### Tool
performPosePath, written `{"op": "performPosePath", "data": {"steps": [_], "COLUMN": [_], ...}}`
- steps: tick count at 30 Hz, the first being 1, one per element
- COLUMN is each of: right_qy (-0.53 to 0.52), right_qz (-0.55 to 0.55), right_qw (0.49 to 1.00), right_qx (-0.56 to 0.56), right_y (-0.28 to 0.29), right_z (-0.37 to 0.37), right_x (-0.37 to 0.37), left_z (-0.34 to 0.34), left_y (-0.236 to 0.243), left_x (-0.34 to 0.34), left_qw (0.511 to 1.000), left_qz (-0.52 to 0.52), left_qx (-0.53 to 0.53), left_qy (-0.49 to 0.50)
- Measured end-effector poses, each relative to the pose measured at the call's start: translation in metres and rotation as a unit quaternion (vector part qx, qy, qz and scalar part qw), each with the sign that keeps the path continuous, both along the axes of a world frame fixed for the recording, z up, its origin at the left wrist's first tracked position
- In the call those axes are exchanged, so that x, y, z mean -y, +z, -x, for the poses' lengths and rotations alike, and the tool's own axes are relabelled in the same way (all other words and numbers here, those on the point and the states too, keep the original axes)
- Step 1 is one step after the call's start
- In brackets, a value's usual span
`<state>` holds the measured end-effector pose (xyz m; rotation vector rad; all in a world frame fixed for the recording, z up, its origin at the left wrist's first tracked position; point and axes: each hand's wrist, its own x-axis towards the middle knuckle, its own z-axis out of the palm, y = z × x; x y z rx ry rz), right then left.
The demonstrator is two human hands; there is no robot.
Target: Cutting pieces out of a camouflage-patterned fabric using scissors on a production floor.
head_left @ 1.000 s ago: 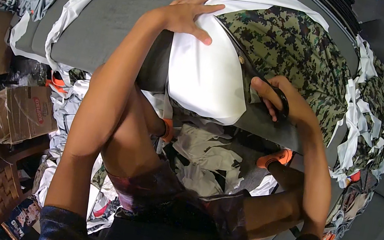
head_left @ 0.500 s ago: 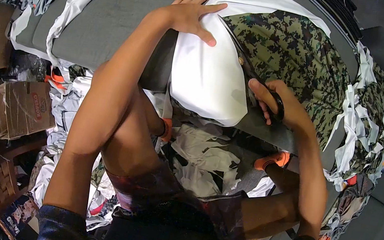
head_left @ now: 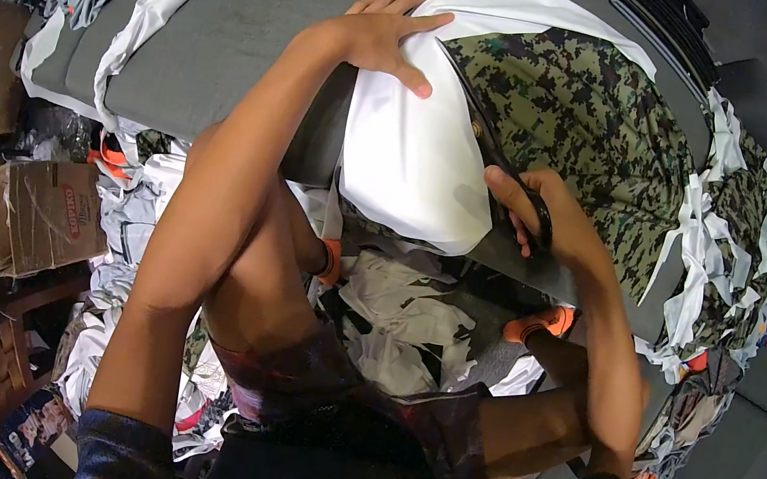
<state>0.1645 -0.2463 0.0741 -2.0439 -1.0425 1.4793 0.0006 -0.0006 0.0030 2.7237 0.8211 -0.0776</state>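
Observation:
My left hand lies spread over the edge of a white fabric piece, thumb apart and fingers flat, pressing it on the grey cushion. In my right hand is a pair of black-handled scissors, fingers closed through its loops. The dark blades point up and left, along the line where the white fabric meets a green camouflage fabric. Their tips reach close to my left thumb. The white piece drapes over the cushion's front edge.
White fabric strips hang over more camouflage cloth on the right. Another white strip lies on the grey sofa at left. Cloth scraps cover the floor between my legs. A cardboard box stands at the left.
My right hand and the scissor handles have shifted slightly left. My left hand stays on the white fabric, almost unmoved.

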Motion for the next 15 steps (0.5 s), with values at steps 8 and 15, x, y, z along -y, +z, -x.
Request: {"op": "performPosePath", "data": {"steps": [8, 15], "right_qy": [0.026, 0.039], "right_qz": [0.003, -0.015], "right_qw": [0.999, 0.998], "right_qx": [0.022, -0.057], "right_y": [0.0, -0.006], "right_z": [0.0, -0.013], "right_x": [-0.001, 0.006], "left_z": [-0.002, -0.002], "left_y": [0.004, -0.012], "left_x": [0.002, -0.012], "left_qw": [1.0, 0.993], "left_qz": [0.013, -0.028], "left_qx": [-0.011, 0.074], "left_qy": [0.004, 0.093]}}
